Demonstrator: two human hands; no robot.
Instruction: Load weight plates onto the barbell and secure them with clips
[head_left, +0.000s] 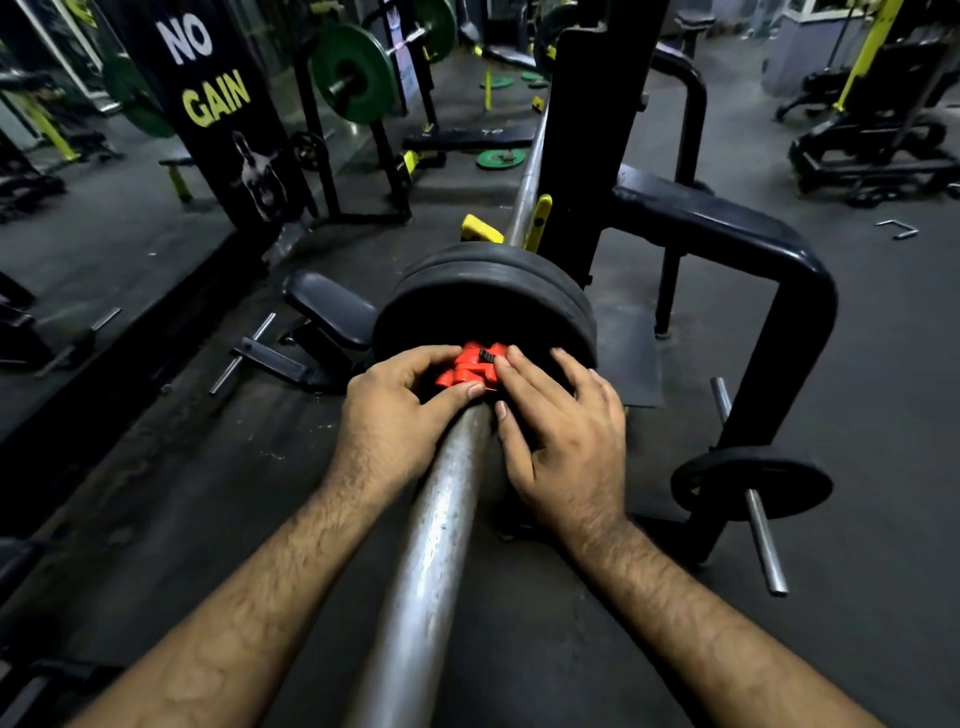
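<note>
The steel barbell sleeve runs from the bottom centre up to a stack of black weight plates loaded on it. A red clip sits on the sleeve right against the front plate. My left hand grips the clip from the left, thumb across the sleeve and fingers curled over its top. My right hand holds the clip's right side, its fingertips on the clip and on the plate face, thumb against the sleeve. Much of the clip is hidden by my fingers.
A black rack frame stands to the right, with a small black plate on a storage peg low beside it. A black bench pad lies left of the plates. Another rack with green plates stands far behind.
</note>
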